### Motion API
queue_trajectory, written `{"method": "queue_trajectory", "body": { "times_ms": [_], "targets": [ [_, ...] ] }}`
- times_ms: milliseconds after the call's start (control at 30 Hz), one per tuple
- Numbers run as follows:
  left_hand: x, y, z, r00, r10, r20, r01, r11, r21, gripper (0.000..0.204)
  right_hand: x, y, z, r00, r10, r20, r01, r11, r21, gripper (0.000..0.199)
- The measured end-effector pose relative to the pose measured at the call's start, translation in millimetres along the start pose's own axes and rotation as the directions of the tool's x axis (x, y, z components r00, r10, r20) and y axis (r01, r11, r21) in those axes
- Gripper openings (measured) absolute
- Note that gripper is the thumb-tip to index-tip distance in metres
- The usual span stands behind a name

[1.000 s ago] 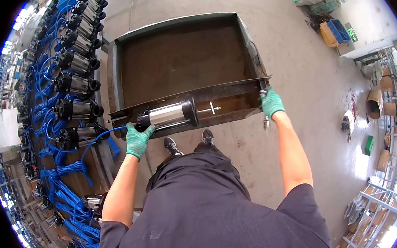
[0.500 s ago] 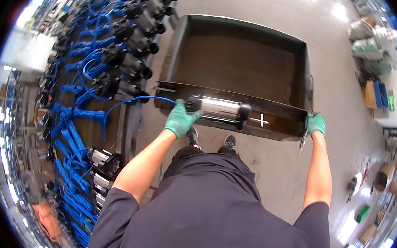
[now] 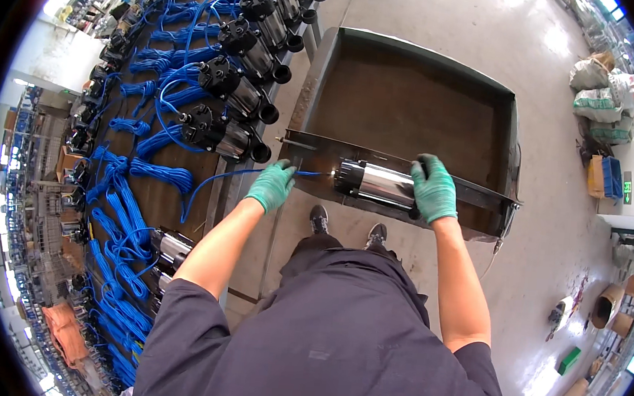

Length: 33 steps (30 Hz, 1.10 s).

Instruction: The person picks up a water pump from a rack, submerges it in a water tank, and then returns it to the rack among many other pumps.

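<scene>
A pump (image 3: 384, 183) with a shiny silver barrel and black ends lies sideways along the near ledge of a deep metal trough (image 3: 311, 97). My right hand (image 3: 435, 191), in a green glove, is wrapped over the pump's right end and covers most of it. Off the pump's left side runs a blue cable (image 3: 238, 172). My left hand (image 3: 270, 187), gloved in green too, pinches this cable a short way from the pump, its fingertips partly hidden. A metal crossbar (image 3: 474, 188) spans the trough just behind the pump.
To the left, a table (image 3: 182, 208) carries a row of similar pumps (image 3: 225, 133) and bundles of blue cable (image 3: 161, 174). My shoes (image 3: 319, 219) stand on the floor below the trough. Sacks (image 3: 596, 101) and a blue crate (image 3: 613, 177) are at the far right.
My left hand has left the pump and taken the blue cable. My right hand has moved from the trough's right edge onto the pump's right end. The view has shifted.
</scene>
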<state>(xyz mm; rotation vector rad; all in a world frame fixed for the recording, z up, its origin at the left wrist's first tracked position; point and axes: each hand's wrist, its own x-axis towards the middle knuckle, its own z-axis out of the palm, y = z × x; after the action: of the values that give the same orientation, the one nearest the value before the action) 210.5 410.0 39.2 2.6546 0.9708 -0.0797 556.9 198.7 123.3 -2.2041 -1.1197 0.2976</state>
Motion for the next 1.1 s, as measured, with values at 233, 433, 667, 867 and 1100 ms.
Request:
{"method": "queue_trajectory", "body": {
  "times_ms": [233,433,667,867,1100],
  "targets": [
    [43,-26,-9,0.918,-0.274,-0.286,0.195,0.941,-0.275,0.03,-2,-1,9,0.999,0.007,-0.035,-0.009,0.998,-0.066,0.02],
    [88,-54,-10,0.937,-0.348,-0.035,0.338,0.927,-0.162,0.031,0,-2,12,0.998,0.043,-0.049,-0.046,0.996,-0.078,0.018],
    [98,-56,-14,0.773,-0.434,0.462,0.63,0.444,-0.637,0.031,-1,-10,11,0.995,0.076,-0.065,-0.081,0.993,-0.082,0.018],
    [66,-18,-32,0.901,-0.362,0.24,0.351,0.281,-0.893,0.014,-1,-9,11,0.993,0.093,-0.068,-0.099,0.992,-0.084,0.017],
    [10,2,-37,0.982,-0.188,0.002,0.081,0.416,-0.906,0.005,1,-9,12,0.993,0.102,-0.055,-0.105,0.993,-0.059,0.016]
  ]
}}
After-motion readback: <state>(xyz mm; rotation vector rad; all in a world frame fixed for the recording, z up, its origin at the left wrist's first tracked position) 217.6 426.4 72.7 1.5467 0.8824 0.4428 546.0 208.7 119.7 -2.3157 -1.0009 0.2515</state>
